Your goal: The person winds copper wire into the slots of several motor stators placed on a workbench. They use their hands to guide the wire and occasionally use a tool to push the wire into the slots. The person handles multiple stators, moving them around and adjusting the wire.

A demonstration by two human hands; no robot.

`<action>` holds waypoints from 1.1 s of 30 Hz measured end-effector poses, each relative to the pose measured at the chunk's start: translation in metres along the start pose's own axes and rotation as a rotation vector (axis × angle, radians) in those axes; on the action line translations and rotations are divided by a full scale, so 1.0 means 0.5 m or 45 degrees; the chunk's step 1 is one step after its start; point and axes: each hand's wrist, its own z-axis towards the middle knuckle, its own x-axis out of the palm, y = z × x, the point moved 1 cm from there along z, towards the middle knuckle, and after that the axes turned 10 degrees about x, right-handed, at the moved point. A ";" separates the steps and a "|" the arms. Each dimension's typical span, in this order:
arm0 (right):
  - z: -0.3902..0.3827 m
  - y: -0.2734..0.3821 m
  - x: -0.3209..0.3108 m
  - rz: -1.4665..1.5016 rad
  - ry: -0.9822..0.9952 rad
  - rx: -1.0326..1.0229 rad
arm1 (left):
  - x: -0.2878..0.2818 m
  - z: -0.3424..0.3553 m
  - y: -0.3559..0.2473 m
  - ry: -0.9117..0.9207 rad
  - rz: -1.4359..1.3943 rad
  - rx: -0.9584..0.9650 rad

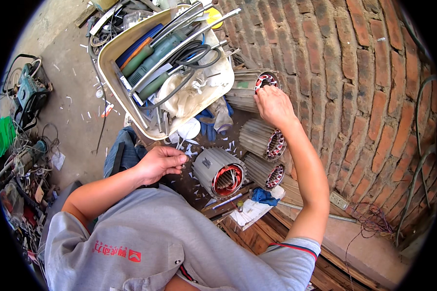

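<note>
My left hand (164,164) is closed in a pinch left of the nearest motor stator (210,165), a grey finned housing with red-edged windings in its open end. Thin pale strips show by its fingertips; what it holds is too small to name. My right arm reaches forward, and my right hand (276,104) bends its fingers down at the open end of the farthest stator (243,92), over the red and white windings. The fingertips are hidden there. Two more finned stators, a middle one (257,138) and a smaller one (261,167), lie between these along the wall.
A cream plastic tub (213,89) holds hand tools, metal rods and black cable. Blue-and-grey gloves (216,121) lie beside it. A brick wall (359,87) rises at the right. White scraps litter the floor; a teal machine (28,92) and tangled wires stand at far left.
</note>
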 end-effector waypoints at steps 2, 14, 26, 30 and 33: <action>0.004 0.001 0.011 0.026 0.025 0.072 | -0.003 0.000 0.004 -0.005 -0.013 0.011; -0.002 0.019 0.058 0.776 0.208 1.127 | 0.022 0.012 -0.013 -0.001 -0.223 0.032; -0.157 0.303 -0.066 1.470 -0.047 0.172 | 0.087 0.039 -0.020 0.075 -0.547 0.074; -0.174 0.297 -0.044 1.436 -0.195 0.099 | 0.100 0.043 -0.012 0.073 -0.480 0.064; -0.184 0.298 -0.042 1.351 -0.226 0.153 | 0.112 0.048 -0.011 0.065 -0.407 0.053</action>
